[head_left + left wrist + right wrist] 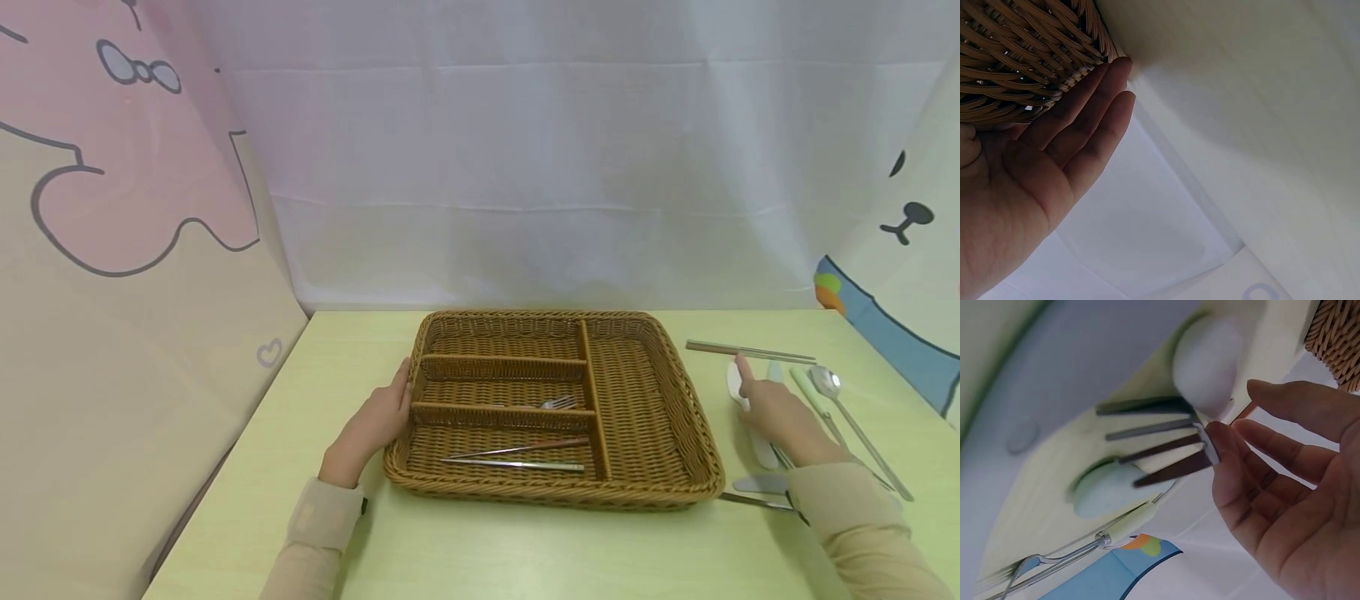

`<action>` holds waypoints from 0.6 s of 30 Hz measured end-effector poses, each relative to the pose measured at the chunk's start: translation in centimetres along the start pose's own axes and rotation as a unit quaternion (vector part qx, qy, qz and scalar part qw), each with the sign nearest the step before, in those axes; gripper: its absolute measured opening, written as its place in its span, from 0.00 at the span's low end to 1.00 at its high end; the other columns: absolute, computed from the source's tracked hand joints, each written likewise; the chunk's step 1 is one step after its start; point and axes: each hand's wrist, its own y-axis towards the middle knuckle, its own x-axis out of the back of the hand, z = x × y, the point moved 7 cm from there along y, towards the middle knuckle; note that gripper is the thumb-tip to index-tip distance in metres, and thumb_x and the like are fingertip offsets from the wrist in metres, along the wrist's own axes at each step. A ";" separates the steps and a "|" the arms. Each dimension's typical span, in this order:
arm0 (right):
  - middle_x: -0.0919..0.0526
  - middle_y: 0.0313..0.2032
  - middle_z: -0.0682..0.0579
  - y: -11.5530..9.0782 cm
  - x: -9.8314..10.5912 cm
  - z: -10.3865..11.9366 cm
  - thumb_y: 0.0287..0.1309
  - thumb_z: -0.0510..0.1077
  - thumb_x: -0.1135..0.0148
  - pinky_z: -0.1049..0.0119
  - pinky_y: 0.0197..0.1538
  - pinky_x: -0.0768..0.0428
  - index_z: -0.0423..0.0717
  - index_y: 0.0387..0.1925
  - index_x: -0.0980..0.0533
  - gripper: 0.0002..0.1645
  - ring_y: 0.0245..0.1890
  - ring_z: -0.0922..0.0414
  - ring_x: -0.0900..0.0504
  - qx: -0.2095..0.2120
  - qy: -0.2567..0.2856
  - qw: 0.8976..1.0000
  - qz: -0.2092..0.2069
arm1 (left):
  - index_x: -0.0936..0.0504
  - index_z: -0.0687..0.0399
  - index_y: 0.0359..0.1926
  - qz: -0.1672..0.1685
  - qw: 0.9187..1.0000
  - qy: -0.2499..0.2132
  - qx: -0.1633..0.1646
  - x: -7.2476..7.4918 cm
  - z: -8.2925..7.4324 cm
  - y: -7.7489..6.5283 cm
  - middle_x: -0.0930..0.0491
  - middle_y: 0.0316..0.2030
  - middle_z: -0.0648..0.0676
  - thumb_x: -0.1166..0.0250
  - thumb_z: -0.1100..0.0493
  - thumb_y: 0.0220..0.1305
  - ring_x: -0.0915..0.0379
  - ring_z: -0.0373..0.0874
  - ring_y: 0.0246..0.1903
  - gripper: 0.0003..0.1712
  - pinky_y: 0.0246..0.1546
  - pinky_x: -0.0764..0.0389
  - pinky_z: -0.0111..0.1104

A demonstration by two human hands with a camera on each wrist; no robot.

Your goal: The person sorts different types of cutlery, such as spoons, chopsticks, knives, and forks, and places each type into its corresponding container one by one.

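A brown wicker basket (652,400) with divided compartments stands on the table. My left hand (378,417) rests against its left outer side, the fingers (1100,125) straight along the wicker. At the right, my right hand (783,412) is low over loose cutlery. In the right wrist view, a metal fork (1204,439) sticks out of the fingertips, its tines toward the camera and its handle hidden by the fingers. A white oval-ended utensil (735,382) lies beside this hand. A fork (558,402) shows in the middle left compartment; chopsticks (517,464) lie in the front one.
Chopsticks (750,351) lie by the back edge at the right. A metal spoon (827,382), a green-handled utensil (808,390) and a mint oval-ended utensil (1104,490) lie nearby. A blunt pale blade (757,483) is partly under the right sleeve. Cloth curtains border the table.
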 end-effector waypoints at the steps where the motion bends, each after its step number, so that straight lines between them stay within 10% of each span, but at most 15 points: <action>1: 0.25 0.34 0.21 0.0 -0.1 0.0 0.44 0.28 0.44 0.40 0.34 0.24 0.18 0.37 0.30 0.16 0.32 0.31 0.25 -0.002 0.001 1.000 0.003 | 0.61 0.63 0.70 0.001 1.000 -0.002 0.001 0.0 0.0 0.0 0.39 0.09 0.48 0.65 0.58 0.73 0.48 0.38 0.06 0.30 0.12 0.34 0.33; 18: 0.25 0.27 0.25 0.2 -0.9 -0.3 0.42 0.29 0.48 0.48 0.26 0.24 0.24 0.30 0.32 0.10 0.21 0.45 0.25 -0.014 0.033 0.998 0.042 | 0.61 0.62 0.70 0.002 1.000 -0.003 0.004 0.1 0.0 -0.1 0.39 0.09 0.48 0.65 0.57 0.73 0.49 0.38 0.06 0.30 0.11 0.35 0.32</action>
